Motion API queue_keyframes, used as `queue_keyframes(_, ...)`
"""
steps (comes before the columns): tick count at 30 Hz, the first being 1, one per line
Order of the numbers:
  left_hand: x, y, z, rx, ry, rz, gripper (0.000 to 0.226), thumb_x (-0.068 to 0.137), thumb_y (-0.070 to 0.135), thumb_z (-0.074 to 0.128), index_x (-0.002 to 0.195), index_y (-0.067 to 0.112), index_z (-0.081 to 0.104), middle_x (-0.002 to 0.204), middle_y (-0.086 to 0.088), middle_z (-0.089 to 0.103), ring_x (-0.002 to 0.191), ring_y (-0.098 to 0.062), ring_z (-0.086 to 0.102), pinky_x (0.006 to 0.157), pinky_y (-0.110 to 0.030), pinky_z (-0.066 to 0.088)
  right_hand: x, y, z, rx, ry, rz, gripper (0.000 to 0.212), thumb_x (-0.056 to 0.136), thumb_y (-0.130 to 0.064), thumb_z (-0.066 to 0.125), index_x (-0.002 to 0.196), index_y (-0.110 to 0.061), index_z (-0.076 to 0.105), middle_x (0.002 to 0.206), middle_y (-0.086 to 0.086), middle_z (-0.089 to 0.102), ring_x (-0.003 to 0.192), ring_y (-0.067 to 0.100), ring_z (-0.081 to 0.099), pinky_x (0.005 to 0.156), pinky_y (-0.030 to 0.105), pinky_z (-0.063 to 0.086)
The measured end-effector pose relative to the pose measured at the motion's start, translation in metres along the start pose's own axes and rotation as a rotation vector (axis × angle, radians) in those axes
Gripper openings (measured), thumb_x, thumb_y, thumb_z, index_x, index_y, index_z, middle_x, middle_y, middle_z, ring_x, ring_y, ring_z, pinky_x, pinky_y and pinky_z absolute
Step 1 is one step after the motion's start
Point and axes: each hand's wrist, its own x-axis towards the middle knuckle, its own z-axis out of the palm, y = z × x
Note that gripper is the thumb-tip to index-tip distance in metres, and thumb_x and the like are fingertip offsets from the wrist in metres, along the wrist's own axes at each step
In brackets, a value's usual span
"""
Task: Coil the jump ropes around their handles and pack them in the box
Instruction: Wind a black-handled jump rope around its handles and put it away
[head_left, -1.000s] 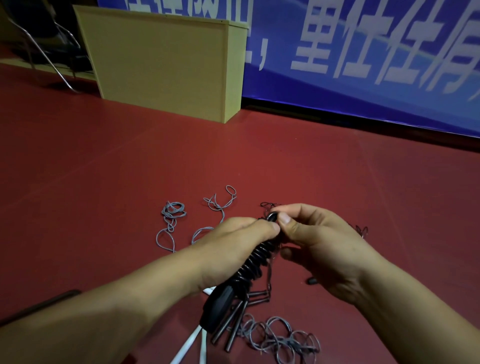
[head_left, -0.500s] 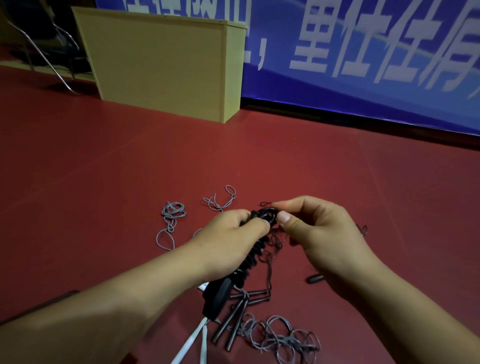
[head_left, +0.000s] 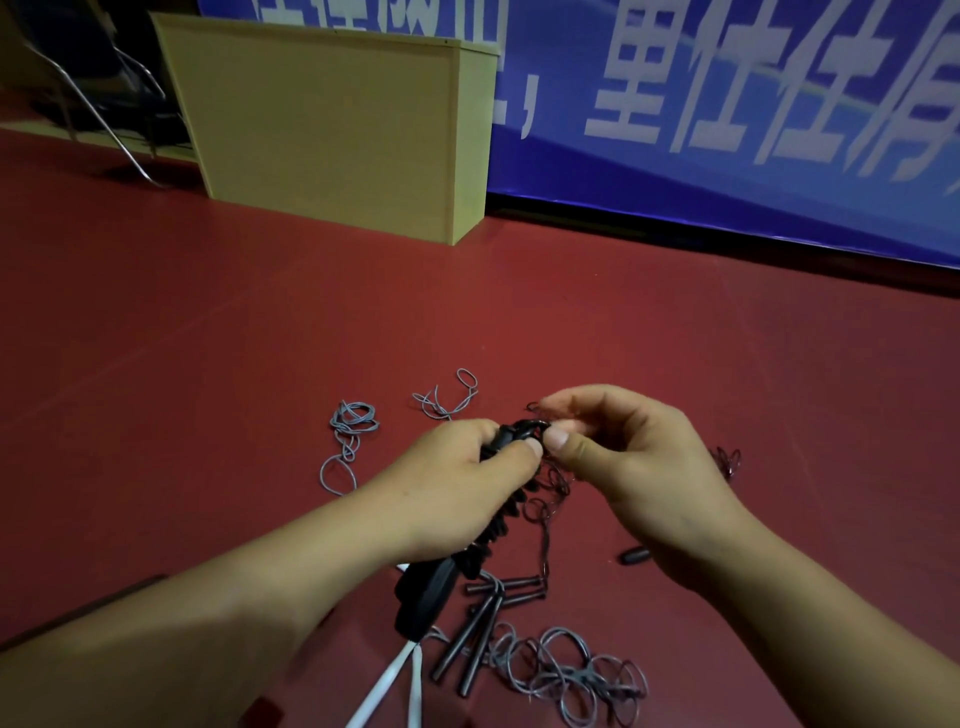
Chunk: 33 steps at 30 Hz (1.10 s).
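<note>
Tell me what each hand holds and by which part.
Left hand grips the coiled black handle near its top end; right hand pinches the dark rope at that end.

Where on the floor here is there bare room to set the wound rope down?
Bare red floor lies between the wooden box and the grey rope tangles; more lies right of the right hand. It is crowded below the hands, around the loose handles and coiled rope.
</note>
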Motion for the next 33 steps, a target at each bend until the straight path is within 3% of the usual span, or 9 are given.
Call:
queue_keyframes(4, -0.002, -0.003, 0.0, -0.029, -0.045, -0.023, 0.065, 0.067, 0.072, 0.047, 0.094, 0.014, 0.06, 0.075, 0.001, 0.057, 0.07, -0.018, 0.057, 0.081, -0.054, 0.051, 0.002, 0.002, 0.003, -0.012, 0.049, 0.023, 0.011, 0.087, -0.007, 0.069, 0.088, -0.018, 0.07, 0.069, -0.004, 0.061, 0.062, 0.015, 0.051, 0.053, 0.031, 0.045)
queue_keyframes(7, -0.002, -0.001, -0.002, -0.018, -0.014, 0.021, 0.05, 0.079, 0.058, 0.054, 0.093, 0.011, 0.063, 0.07, 0.005, 0.05, 0.063, -0.013, 0.048, 0.063, -0.039, 0.043, 0.003, 0.002, 0.006, 0.0, 0.067, 0.002, 0.01, 0.086, -0.007, 0.069, 0.089, -0.016, 0.067, 0.069, -0.002, 0.06, 0.061, 0.016, 0.05, 0.052, 0.032, 0.044)
queue_keyframes(10, -0.002, -0.003, -0.004, 0.059, 0.044, 0.03, 0.033, 0.088, 0.045, 0.055, 0.075, 0.015, 0.058, 0.057, 0.008, 0.044, 0.051, -0.013, 0.04, 0.054, -0.028, 0.034, 0.004, 0.003, 0.005, 0.035, 0.037, 0.02, 0.013, 0.086, -0.006, 0.07, 0.091, -0.017, 0.069, 0.07, 0.002, 0.061, 0.063, 0.015, 0.053, 0.057, 0.036, 0.044)
queue_keyframes(14, -0.001, -0.009, -0.007, 0.163, 0.104, 0.009, 0.039, 0.089, 0.048, 0.052, 0.064, 0.018, 0.051, 0.05, 0.007, 0.046, 0.046, -0.014, 0.043, 0.05, -0.027, 0.036, 0.007, 0.005, 0.006, 0.058, 0.007, 0.023, 0.016, 0.088, -0.004, 0.066, 0.098, -0.017, 0.069, 0.069, 0.007, 0.06, 0.062, 0.012, 0.058, 0.062, 0.037, 0.045)
queue_keyframes(18, -0.003, -0.015, -0.013, 0.264, 0.12, 0.067, 0.046, 0.087, 0.056, 0.05, 0.072, 0.012, 0.053, 0.053, 0.007, 0.048, 0.048, -0.013, 0.044, 0.052, -0.031, 0.039, 0.01, 0.008, 0.013, 0.134, 0.016, 0.119, 0.011, 0.089, -0.01, 0.066, 0.099, -0.012, 0.071, 0.071, 0.012, 0.058, 0.061, 0.017, 0.052, 0.065, 0.036, 0.042)
queue_keyframes(22, -0.012, -0.019, -0.026, 0.391, 0.151, 0.091, 0.048, 0.083, 0.064, 0.052, 0.069, 0.018, 0.053, 0.052, 0.008, 0.048, 0.047, -0.01, 0.046, 0.048, -0.026, 0.037, 0.017, 0.003, 0.025, 0.184, -0.136, 0.331, 0.013, 0.088, -0.023, 0.067, 0.083, -0.012, 0.073, 0.067, 0.004, 0.057, 0.056, 0.012, 0.049, 0.059, 0.027, 0.042)
queue_keyframes(26, -0.033, -0.025, -0.045, 0.458, 0.221, 0.064, 0.048, 0.083, 0.064, 0.057, 0.061, 0.022, 0.049, 0.046, 0.009, 0.046, 0.043, -0.005, 0.042, 0.043, -0.022, 0.029, 0.028, -0.002, 0.052, 0.195, -0.246, 0.39, 0.014, 0.093, -0.011, 0.061, 0.081, -0.016, 0.066, 0.072, 0.004, 0.061, 0.059, 0.011, 0.053, 0.054, 0.022, 0.045)
queue_keyframes(30, -0.046, -0.042, -0.065, 0.245, 0.236, -0.073, 0.053, 0.079, 0.07, 0.057, 0.069, 0.018, 0.054, 0.055, 0.009, 0.052, 0.05, -0.012, 0.048, 0.053, -0.029, 0.039, 0.038, -0.008, 0.089, 0.194, -0.19, 0.221, 0.02, 0.093, -0.003, 0.057, 0.079, -0.015, 0.063, 0.075, 0.006, 0.06, 0.069, 0.019, 0.049, 0.058, 0.028, 0.039)
queue_keyframes(33, -0.061, -0.051, -0.076, -0.038, 0.232, -0.16, 0.04, 0.086, 0.057, 0.062, 0.078, 0.018, 0.06, 0.064, -0.002, 0.055, 0.059, -0.017, 0.052, 0.056, -0.031, 0.041, 0.042, -0.013, 0.119, 0.234, -0.141, 0.151, 0.02, 0.094, -0.005, 0.058, 0.079, -0.017, 0.062, 0.069, 0.0, 0.057, 0.065, 0.015, 0.048, 0.06, 0.029, 0.041)
